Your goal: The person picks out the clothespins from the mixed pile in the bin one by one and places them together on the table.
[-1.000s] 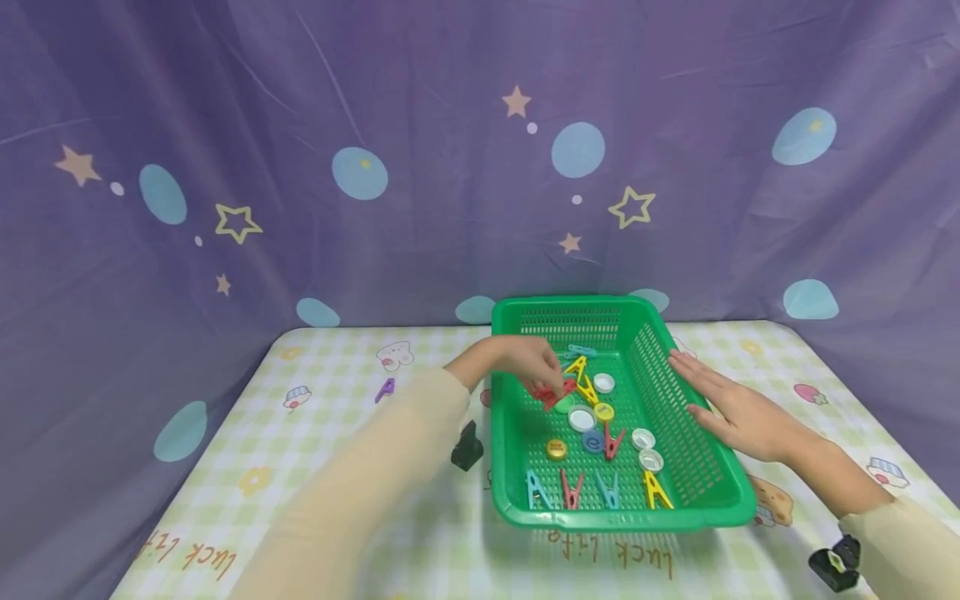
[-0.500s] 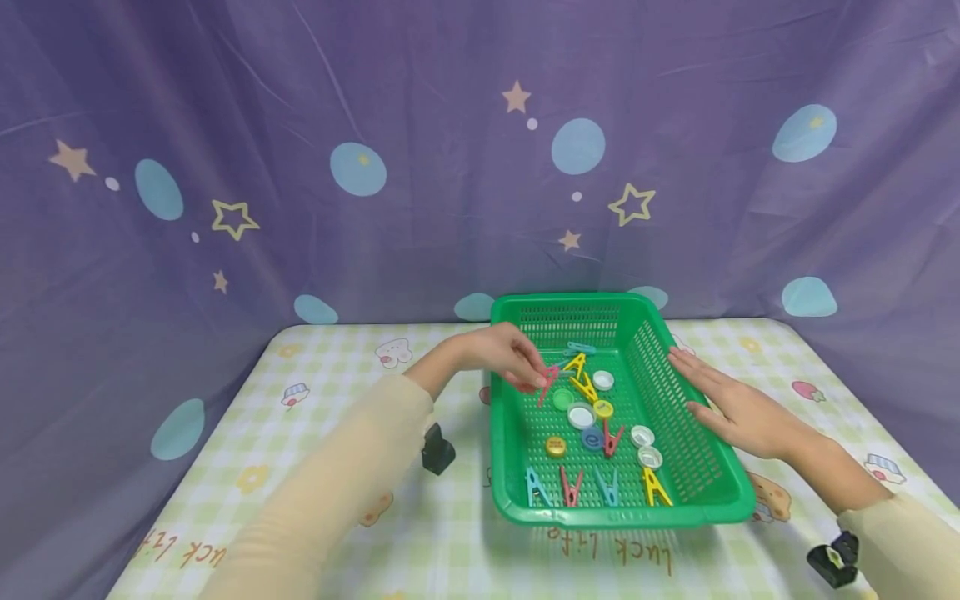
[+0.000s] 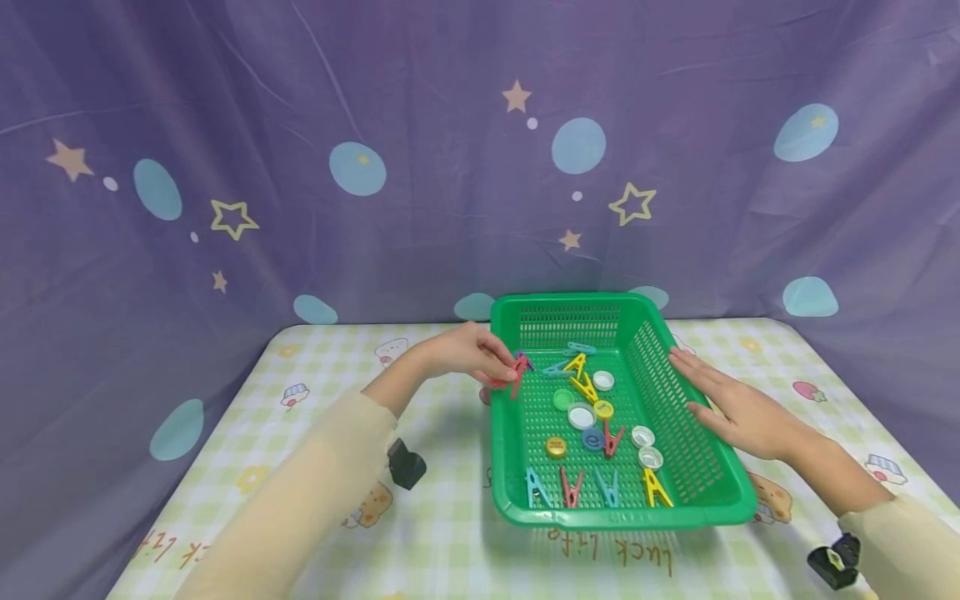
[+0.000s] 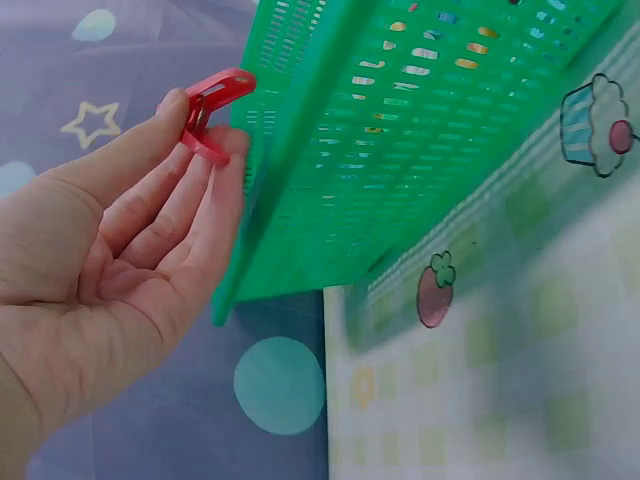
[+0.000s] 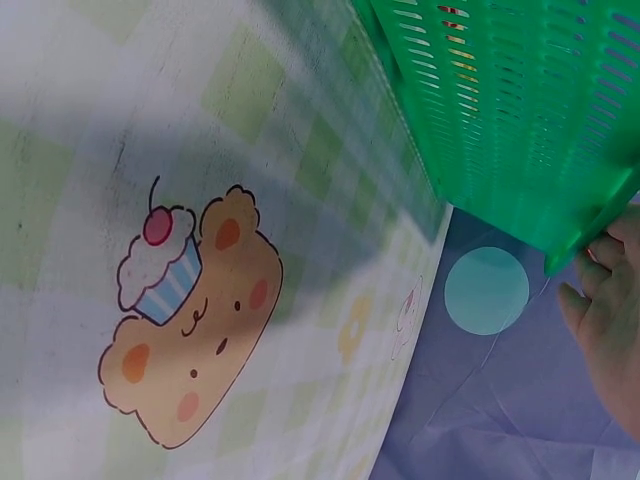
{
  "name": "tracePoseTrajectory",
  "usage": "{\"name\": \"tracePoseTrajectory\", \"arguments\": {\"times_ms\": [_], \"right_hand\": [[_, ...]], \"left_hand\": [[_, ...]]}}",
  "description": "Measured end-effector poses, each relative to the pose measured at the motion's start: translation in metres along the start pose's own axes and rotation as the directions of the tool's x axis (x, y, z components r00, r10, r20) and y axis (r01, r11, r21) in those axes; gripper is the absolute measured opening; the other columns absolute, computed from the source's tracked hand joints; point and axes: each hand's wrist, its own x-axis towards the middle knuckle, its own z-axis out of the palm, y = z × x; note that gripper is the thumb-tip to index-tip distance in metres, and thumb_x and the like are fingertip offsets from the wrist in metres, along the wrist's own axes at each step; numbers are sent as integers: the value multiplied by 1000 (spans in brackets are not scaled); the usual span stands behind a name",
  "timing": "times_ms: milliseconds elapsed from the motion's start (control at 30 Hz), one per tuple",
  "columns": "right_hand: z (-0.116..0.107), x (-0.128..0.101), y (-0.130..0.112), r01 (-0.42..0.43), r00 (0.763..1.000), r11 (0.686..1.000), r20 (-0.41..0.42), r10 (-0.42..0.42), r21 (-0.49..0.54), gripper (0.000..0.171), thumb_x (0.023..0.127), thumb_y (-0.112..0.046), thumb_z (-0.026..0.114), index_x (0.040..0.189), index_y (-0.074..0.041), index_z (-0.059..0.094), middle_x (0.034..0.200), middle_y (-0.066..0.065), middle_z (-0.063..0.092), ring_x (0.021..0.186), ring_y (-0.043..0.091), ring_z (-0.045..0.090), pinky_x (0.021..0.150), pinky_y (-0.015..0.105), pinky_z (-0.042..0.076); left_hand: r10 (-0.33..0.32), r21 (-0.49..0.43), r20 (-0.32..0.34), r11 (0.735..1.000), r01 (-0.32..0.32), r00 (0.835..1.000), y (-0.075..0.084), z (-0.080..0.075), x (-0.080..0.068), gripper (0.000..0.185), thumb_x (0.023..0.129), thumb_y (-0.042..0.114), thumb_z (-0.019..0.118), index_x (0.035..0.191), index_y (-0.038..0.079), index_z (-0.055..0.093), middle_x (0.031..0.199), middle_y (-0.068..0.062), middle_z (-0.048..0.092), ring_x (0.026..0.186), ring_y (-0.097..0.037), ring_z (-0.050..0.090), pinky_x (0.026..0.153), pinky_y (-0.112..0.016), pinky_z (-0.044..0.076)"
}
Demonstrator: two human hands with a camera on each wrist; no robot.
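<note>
The left hand [image 3: 468, 354] pinches a red plastic clothes peg [image 3: 519, 372] between thumb and fingers [image 4: 190, 175] at the left rim of the green perforated plastic basket [image 3: 678, 417]. The right hand [image 3: 731, 408] lies flat with straight fingers on its right rim. A light pinch could drop the peg onto the surface [image 3: 330, 392]. The peg's tips are hard to make out.

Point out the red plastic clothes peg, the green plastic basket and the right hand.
Red plastic clothes peg [image 4: 212, 108], left wrist view: its looped end, pinched by fingers.
Green plastic basket [image 3: 630, 518], head view: its near rim.
Right hand [image 3: 731, 408], head view: its back, against the basket's side.
</note>
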Motion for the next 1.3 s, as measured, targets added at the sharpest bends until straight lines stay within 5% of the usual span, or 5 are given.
{"name": "tracePoseTrajectory", "arguments": {"times_ms": [100, 367, 867, 1067, 1300], "right_hand": [[-1, 0, 0, -4, 1000, 1000, 4, 4, -8, 65, 97, -25, 54, 153, -14, 24, 160, 10, 26, 148, 9, 22, 104, 39, 42], [-2, 0, 0, 20, 1000, 999, -16, -19, 26, 64, 97, -22, 53, 153, -12, 24, 160, 13, 26, 148, 3, 15, 105, -5, 4], [-1, 0, -1, 45, 999, 998, -30, -44, 36, 65, 96, -20, 54, 152, -8, 25, 158, 16, 27, 148, 1, 13, 103, -8, 2], [0, 0, -1, 34, 999, 999, -33, -33, 42, 64, 95, -20, 54, 152, -8, 27, 158, 16, 28, 146, -2, 13, 102, -9, 2], [2, 0, -2, 27, 999, 998, -26, -26, 54, 64, 96, -20, 54, 152, -9, 26, 159, 15, 27, 147, -1, 13, 102, -8, 2]], "left_hand": [[-10, -65, -43, 998, 7, 999, -8, -1, -7, 24, 85, 16, 73, 107, 5, 71, 89, -1, 74, 82, -11, 68, 88, -34, 58], [-7, -181, -132, 983, -17, 991, -32, -11, -23, 32, 86, 13, 71, 114, -1, 67, 98, -4, 74, 85, -12, 71, 88, -33, 59], [-161, -204, -276, 973, 106, 947, -98, -38, -34, 39, 90, 11, 66, 123, -9, 60, 113, -20, 70, 87, -12, 71, 86, -30, 59], [-222, -38, -405, 973, 226, 887, -119, -39, -33, 32, 87, 11, 70, 114, -6, 67, 92, -13, 76, 69, -9, 70, 75, -25, 59], [-205, 244, -506, 898, 367, 838, -124, -44, -34, 30, 84, 19, 71, 106, -1, 71, 109, -18, 71, 106, -34, 63, 100, -45, 49]]}}
